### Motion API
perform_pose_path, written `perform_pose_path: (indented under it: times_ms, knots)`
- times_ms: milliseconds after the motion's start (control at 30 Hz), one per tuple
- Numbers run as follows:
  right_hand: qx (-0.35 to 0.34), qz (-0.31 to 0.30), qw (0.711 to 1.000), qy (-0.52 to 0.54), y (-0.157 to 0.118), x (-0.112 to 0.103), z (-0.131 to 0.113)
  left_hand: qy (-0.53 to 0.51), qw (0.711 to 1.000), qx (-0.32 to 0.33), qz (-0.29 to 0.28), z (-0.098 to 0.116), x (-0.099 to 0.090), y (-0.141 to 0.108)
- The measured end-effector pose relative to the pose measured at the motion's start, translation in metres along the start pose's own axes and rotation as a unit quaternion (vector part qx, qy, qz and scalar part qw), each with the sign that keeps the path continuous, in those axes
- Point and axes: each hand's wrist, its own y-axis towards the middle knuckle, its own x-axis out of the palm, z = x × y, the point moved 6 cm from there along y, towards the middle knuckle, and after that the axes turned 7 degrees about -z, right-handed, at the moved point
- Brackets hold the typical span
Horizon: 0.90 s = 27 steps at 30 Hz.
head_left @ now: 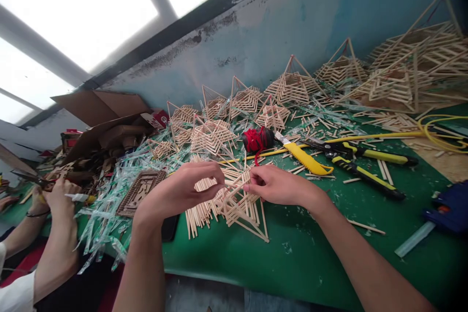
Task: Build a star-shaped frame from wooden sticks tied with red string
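Between my hands stands a small star-shaped frame of thin wooden sticks (pixel 239 209), with bits of red at its joints. My left hand (pixel 195 183) reaches in from the left, thumb and fingertips brought together at the frame's upper side; what they pinch is too small to make out. From the right, my right hand (pixel 272 185) is closed with its fingers curled at the top of the frame. A red string runs from a dark spool wound with red string (pixel 258 140) down to that hand. Loose wooden sticks (pixel 197 214) lie under and beside the frame.
A yellow utility knife (pixel 307 158), black-and-yellow pliers (pixel 360 173) and a blue glue gun (pixel 448 209) lie right on the green table (pixel 292 263). Stick frames (pixel 292 85) line the wall. Plastic strips (pixel 106 209) and a co-worker's hands (pixel 60 195) are left.
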Motion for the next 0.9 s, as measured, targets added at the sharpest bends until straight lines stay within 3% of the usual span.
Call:
perform_pose_path:
  times_ms: [100,200,400,533,900]
  knots:
    - [-0.005,0.073,0.997,-0.03,-0.003,-0.012,-0.004,0.0,1.0,-0.004,-0.002,-0.001,0.001,-0.003]
    - [-0.06,0.135,0.988,-0.04,-0.009,-0.022,-0.022,-0.002,1.0,-0.006,-0.001,0.0,0.002,-0.004]
    - [-0.264,0.116,0.956,-0.046,-0.018,-0.001,-0.064,0.011,1.0,0.006,0.012,0.006,0.0,-0.003]
    - [-0.274,0.122,0.953,-0.051,-0.012,0.012,-0.063,0.034,0.999,-0.002,0.015,0.01,0.0,-0.005]
    - [-0.25,0.132,0.958,-0.045,-0.008,0.009,-0.056,0.065,0.997,0.004,0.034,0.018,0.009,-0.011]
